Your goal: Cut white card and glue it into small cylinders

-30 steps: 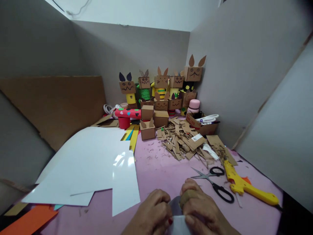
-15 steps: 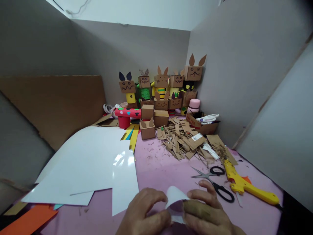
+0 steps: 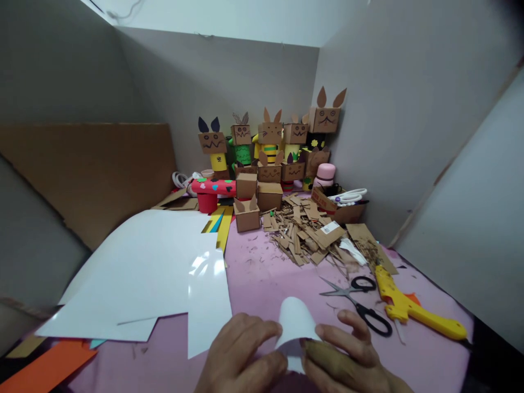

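Note:
A small sheet of white paper (image 3: 296, 320), curled into a tube with its open end facing me, is held low over the table between both hands. My left hand (image 3: 248, 352) pinches its left edge between thumb and fingers. On the other side, my right hand (image 3: 347, 352) grips the right edge, with a stained fingertip reaching into the opening. Just beyond my right hand lie black-handled scissors (image 3: 355, 299), blades spread. To their right rests a yellow glue gun (image 3: 415, 314).
Large white sheets (image 3: 135, 273) cover the left of the pink table (image 3: 254, 284), near orange paper (image 3: 45, 368). A heap of cardboard scraps (image 3: 303, 232) lies right of centre. Behind stand several cardboard animal figures (image 3: 270, 134), small boxes (image 3: 247, 215) and a red tube (image 3: 213, 188).
The paper's curl has risen a little and shows more of its outer top. My right finger has shifted slightly left inside the opening. The view has tilted slightly.

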Demonstrator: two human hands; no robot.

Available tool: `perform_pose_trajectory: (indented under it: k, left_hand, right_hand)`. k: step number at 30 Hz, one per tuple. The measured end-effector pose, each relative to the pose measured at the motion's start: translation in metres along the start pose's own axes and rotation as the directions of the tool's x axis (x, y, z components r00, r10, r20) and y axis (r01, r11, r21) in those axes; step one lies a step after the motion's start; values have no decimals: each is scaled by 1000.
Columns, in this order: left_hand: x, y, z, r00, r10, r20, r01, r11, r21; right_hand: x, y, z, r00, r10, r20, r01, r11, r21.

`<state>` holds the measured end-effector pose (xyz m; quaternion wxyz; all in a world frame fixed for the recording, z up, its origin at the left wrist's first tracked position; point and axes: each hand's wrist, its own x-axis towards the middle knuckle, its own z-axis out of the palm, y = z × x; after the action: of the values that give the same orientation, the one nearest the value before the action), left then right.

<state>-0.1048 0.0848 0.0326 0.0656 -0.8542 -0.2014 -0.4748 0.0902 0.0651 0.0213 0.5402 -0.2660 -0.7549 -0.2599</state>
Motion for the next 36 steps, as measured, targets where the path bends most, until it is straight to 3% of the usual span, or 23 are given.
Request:
perform_pose_trajectory:
  k: [4,6,8,9,11,13,14,16,20,22,24,26,28,30,31,33,36]
  left_hand:
    - [-7,0,-2,999,30,-12,-30,999,-20]
    - [-9,0,-2,993,-111,-28,108,990,-91]
    - [-8,1,-3,941,-339,15,336,924,-180]
    - [-7,2,-2,893,-445,66,448,866,-222]
    - [-1,4,-1,783,-581,224,622,726,-293]
    - [4,7,3,675,-636,374,738,567,-366]
    - [6,8,6,632,-646,429,774,491,-400]
    - [9,11,10,581,-657,480,807,387,-446]
    - [8,12,10,541,-740,400,827,381,-414]
    - [6,11,6,553,-768,324,818,427,-386]
    - [5,10,2,622,-742,249,774,536,-336]
    - [5,9,-2,728,-645,232,685,682,-254]
    - [8,8,-4,813,-499,301,564,803,-191]
    - [12,8,-3,844,-376,382,466,868,-175]
    - [13,7,-3,848,-332,413,432,885,-174]
    - [13,7,0,873,-270,406,370,910,-189]
    - [11,7,4,911,-238,336,315,929,-195]
  right_hand:
    - [-3,1,-11,990,-8,138,6,1000,12]
    - [-4,5,-14,987,67,149,-84,990,111]
    - [-6,11,-14,930,323,175,-360,897,256]
    - [-7,13,-12,852,483,203,-524,787,325]
    - [-9,16,-8,603,742,293,-778,468,418]
    - [-11,16,-3,367,852,373,-867,168,469]
    - [-11,16,0,291,860,419,-874,61,482]
    - [-10,13,3,202,839,506,-871,-83,485]
    - [-8,10,7,147,735,662,-893,-189,408]
    - [-10,11,7,134,721,680,-921,-162,354]
    - [-14,14,5,148,787,599,-946,-64,317]
    - [-17,16,1,246,849,468,-949,112,295]
    - [-17,16,-3,425,796,431,-899,314,305]
    - [-12,13,-5,575,642,508,-818,450,357]
    - [-8,11,-5,621,552,557,-782,488,388]
    - [1,8,-5,670,412,617,-728,527,438]
    - [9,6,-2,688,354,633,-702,544,459]
